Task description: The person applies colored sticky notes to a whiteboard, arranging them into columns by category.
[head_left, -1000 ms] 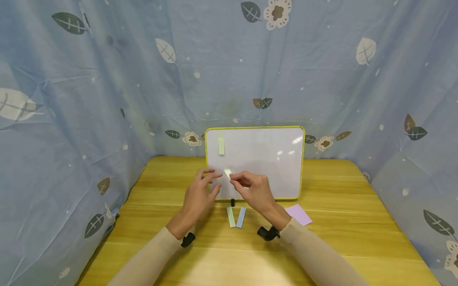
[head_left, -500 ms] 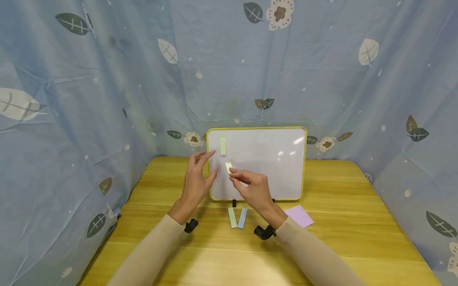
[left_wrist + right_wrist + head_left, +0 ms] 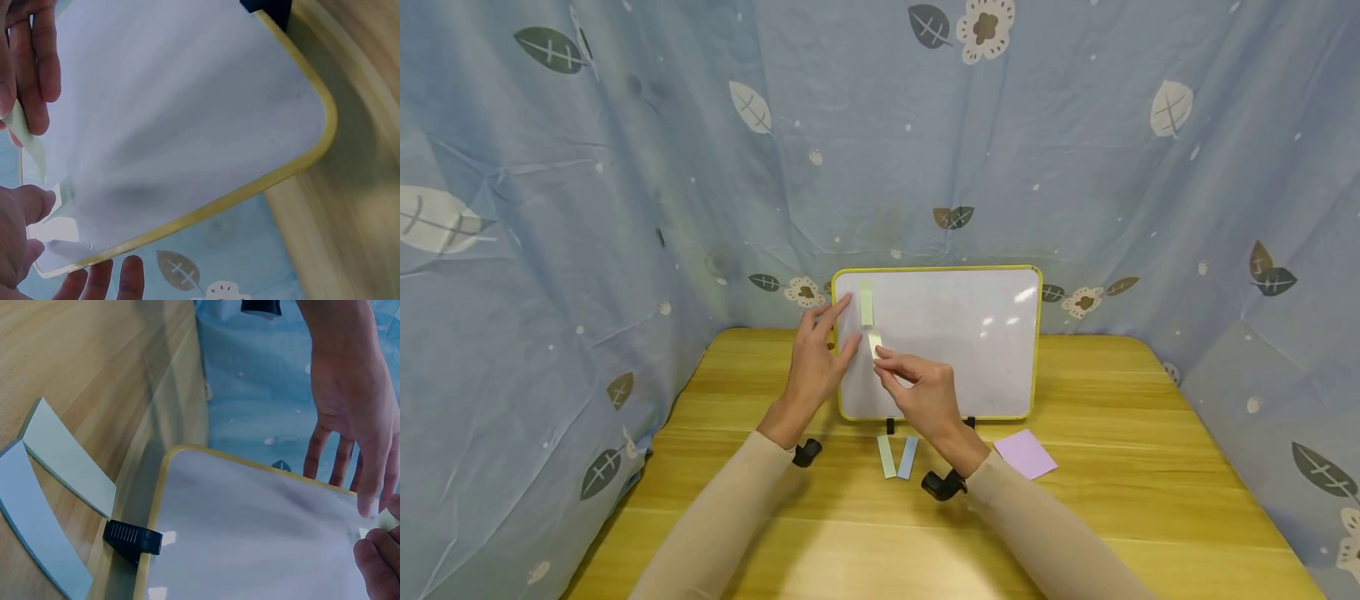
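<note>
A yellow-rimmed whiteboard (image 3: 962, 342) stands upright on the table, one pale green sticky strip (image 3: 867, 305) stuck near its upper left. My right hand (image 3: 925, 396) pinches a second pale green sticky strip (image 3: 874, 343) between thumb and fingers, just below the stuck one. In the left wrist view that held strip (image 3: 28, 137) sticks out from the fingertips; whether it touches the board I cannot tell. My left hand (image 3: 812, 362) is at the board's left edge with fingers spread, holding nothing. Its thumb is close to the held strip.
A pale green strip pad (image 3: 887, 457) and a blue strip pad (image 3: 907, 457) lie on the wooden table (image 3: 865, 550) before the board. A purple sticky note pad (image 3: 1026, 454) lies right of them. Black feet (image 3: 132, 540) support the board. A patterned blue curtain (image 3: 850, 150) surrounds the table.
My right hand has raised the pinched strip up the board, closer under the stuck one. My left hand has risen along the board's left edge, its fingers spreading upward.
</note>
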`<action>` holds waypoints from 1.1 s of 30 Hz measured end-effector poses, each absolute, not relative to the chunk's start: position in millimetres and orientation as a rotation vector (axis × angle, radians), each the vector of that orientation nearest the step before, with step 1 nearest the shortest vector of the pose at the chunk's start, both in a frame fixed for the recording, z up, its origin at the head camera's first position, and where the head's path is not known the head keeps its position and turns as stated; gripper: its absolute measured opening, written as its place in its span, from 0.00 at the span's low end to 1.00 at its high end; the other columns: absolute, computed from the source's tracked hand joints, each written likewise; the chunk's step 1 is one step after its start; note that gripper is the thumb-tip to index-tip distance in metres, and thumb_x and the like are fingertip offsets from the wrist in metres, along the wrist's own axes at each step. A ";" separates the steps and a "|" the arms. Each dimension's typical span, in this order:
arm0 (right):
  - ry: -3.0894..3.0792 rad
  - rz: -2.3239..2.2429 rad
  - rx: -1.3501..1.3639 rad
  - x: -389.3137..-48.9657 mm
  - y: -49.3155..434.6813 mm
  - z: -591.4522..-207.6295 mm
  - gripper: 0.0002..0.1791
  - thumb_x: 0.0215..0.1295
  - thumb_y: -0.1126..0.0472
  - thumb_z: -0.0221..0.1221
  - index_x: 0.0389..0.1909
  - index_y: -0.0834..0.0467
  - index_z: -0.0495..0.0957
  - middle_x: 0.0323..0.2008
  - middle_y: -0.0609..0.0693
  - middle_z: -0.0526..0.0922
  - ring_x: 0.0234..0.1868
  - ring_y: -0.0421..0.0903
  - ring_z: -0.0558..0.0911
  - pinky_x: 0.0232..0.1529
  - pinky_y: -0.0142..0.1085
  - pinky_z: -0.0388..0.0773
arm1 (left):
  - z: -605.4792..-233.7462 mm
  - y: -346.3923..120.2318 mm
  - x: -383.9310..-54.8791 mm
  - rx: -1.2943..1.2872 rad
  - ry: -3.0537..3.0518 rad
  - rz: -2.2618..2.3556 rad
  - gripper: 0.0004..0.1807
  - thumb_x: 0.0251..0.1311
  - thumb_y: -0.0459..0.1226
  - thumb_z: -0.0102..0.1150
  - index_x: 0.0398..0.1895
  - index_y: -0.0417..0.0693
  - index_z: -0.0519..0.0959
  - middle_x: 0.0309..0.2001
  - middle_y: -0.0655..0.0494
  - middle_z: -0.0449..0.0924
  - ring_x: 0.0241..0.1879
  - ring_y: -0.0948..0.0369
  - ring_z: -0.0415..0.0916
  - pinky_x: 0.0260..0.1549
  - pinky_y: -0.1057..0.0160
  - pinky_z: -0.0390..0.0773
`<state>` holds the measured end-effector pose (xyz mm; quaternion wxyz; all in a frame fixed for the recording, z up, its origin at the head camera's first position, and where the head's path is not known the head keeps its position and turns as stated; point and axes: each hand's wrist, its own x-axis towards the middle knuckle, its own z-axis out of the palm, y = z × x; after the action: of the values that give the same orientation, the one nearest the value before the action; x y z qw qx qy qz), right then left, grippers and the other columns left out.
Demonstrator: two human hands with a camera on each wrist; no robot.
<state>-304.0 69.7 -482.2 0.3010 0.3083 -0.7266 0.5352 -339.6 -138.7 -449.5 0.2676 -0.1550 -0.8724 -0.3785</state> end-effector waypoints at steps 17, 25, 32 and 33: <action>-1.968 1.484 0.755 -308.9 56.2 -486.0 0.07 0.76 0.73 0.74 0.51 0.70 0.95 0.58 0.63 0.96 0.56 0.58 0.98 0.58 0.35 0.92 | -448.1 -137.9 -348.0 -0.400 -2.381 -0.999 0.38 0.83 0.38 0.72 0.91 0.62 0.73 0.65 0.37 0.78 0.45 0.46 0.76 0.42 0.53 0.80; -1.983 1.472 0.738 -310.6 52.5 -486.1 0.08 0.76 0.73 0.74 0.51 0.71 0.95 0.58 0.63 0.96 0.55 0.58 0.98 0.57 0.36 0.93 | -451.7 -137.3 -348.8 -0.401 -2.367 -1.008 0.39 0.81 0.38 0.74 0.91 0.63 0.73 0.61 0.37 0.78 0.43 0.48 0.74 0.39 0.54 0.77; -2.000 1.454 0.728 -311.6 51.8 -485.9 0.07 0.77 0.72 0.74 0.51 0.70 0.95 0.58 0.64 0.95 0.54 0.57 0.98 0.57 0.37 0.93 | -450.9 -137.1 -348.2 -0.411 -2.352 -1.028 0.38 0.81 0.38 0.74 0.90 0.62 0.73 0.60 0.36 0.78 0.42 0.47 0.74 0.40 0.53 0.76; -2.003 1.451 0.727 -311.8 51.8 -486.2 0.07 0.77 0.72 0.74 0.51 0.70 0.95 0.58 0.64 0.95 0.54 0.57 0.98 0.57 0.37 0.93 | -450.8 -137.0 -348.0 -0.413 -2.352 -1.029 0.38 0.81 0.37 0.73 0.91 0.62 0.73 0.60 0.36 0.78 0.42 0.47 0.73 0.40 0.53 0.76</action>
<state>-311.8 51.8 -486.2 0.2781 0.2708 -0.7464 0.5406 -348.0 -137.0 -450.8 0.2673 -0.1529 -0.8716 -0.3814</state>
